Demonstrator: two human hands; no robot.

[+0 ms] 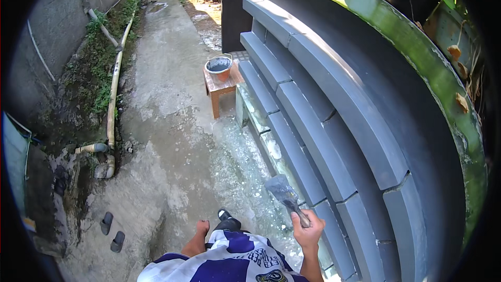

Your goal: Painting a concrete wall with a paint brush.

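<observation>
My right hand point(309, 228) is closed around the handle of a wide-bladed scraper point(282, 188), its blade pointing up and to the left. Grey smears cover the blade, which in the view overlaps the pale, weathered lowest ledge point(273, 147). Beside that hand rise stepped ledges point(299, 152) painted grey, with dark gaps where their sections meet. My left hand point(202, 227) hangs low at my left side, fingers curled, with nothing visible in it.
Farther up the concrete path point(164, 66), a bucket point(219, 67) with grey contents stands on a small brown table point(225, 84). Pipes point(116, 82) run along the left edge. Two dark sandals point(112, 232) lie at lower left. A mossy wall rim point(419, 43) curves along the right.
</observation>
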